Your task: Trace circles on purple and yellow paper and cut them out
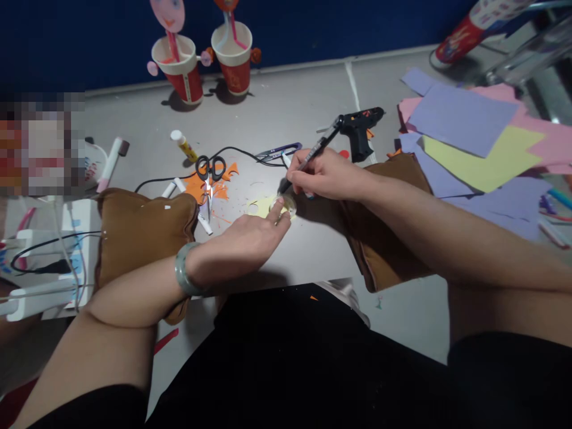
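Note:
My left hand [243, 245], wearing a pale green bangle [182, 269], holds down a small round clear ring [292, 206], perhaps a tape roll, with its fingertips. Under the ring lies a scrap of yellow paper [255, 207] with a round outline or hole at its left. A black marker pen [324, 141] is gripped in my right hand [328, 174], slanting down to the left, its tip at the ring's upper edge. Black-handled scissors [210, 170] lie left of my hands on orange paper scraps [195, 189]. Behind my right hand is a black glue gun [358, 131].
Two red-and-white paper cups [185, 83] with straws stand at the back. Coloured paper sheets [465, 122] pile up at right. Brown cushions [143, 229] lie under both forearms. A glue stick [184, 146], purple scissors [279, 152] and a white power strip [78, 256] are also around.

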Demonstrator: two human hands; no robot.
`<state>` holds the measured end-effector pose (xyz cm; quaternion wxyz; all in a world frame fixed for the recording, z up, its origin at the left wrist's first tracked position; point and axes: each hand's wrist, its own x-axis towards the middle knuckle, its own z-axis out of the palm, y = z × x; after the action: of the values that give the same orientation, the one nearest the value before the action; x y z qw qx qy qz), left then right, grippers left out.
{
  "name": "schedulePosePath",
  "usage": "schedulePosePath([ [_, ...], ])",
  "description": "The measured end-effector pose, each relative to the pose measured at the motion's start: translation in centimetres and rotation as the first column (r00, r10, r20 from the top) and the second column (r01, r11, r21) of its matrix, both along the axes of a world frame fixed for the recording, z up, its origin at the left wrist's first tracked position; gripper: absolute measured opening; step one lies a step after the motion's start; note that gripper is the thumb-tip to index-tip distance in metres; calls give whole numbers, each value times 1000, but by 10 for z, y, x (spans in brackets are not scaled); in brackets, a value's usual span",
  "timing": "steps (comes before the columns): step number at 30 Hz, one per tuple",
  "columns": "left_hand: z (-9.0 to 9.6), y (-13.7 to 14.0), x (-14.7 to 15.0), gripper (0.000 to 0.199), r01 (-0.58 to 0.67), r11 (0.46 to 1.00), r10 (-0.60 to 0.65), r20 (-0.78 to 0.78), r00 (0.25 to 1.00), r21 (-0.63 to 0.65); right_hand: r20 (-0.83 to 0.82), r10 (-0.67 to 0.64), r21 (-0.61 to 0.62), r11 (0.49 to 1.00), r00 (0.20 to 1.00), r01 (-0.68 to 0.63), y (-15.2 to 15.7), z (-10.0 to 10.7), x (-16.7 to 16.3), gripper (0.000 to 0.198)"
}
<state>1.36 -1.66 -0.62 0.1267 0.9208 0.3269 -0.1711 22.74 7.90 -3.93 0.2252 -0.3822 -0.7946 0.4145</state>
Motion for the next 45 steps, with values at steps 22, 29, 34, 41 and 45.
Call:
schedulePosePath([
  [22, -6, -8, 7, 58, 44, 971, -48, 10, 999, 236, 387, 534, -393, 833, 752, -390, 48, 31, -88, 27],
  [29, -12, -7, 1, 61, 91, 973, -102, 44, 994, 211, 365, 598, -405, 792, 713, -457, 48, 27, -94, 30],
  [34, -11, -12, 1, 56, 4, 965, -23, 69, 997, 261, 54, 410, -284, 881, 910, -380, 50, 38, -73, 20],
  [41, 4, 2, 2, 54, 2, 1000, -2, 69, 998, 1, -203, 82, -109, 988, 976, -105, 12, 37, -21, 16],
  [45, 7, 15, 0, 45, -108, 988, 126, 181, 975, -109, 112, 140, 62, 987, 984, -147, -17, 17, 2, 24],
])
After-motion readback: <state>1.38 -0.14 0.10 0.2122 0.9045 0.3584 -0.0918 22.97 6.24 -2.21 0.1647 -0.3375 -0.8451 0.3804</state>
